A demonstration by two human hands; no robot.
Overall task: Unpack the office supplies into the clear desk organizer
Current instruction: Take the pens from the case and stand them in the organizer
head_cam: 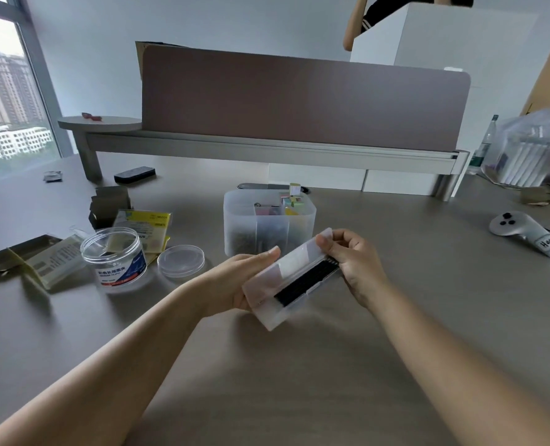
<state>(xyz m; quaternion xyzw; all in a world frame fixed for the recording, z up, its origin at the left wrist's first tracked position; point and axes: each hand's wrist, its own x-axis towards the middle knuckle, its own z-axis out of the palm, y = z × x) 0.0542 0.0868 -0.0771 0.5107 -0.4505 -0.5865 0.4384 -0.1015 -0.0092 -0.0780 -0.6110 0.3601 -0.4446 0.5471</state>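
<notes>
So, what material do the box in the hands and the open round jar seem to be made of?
The box, held by the left hand and the right hand, looks like frosted translucent plastic: dark contents show through blurred. The jar looks like clear glossy plastic, since things behind it show through its wall.

Both forearms reach forward, bare; the left hand [235, 281] cups one end of a clear plastic case [291, 278], fingers curled; the right hand [352, 262] pinches its far end.
</notes>
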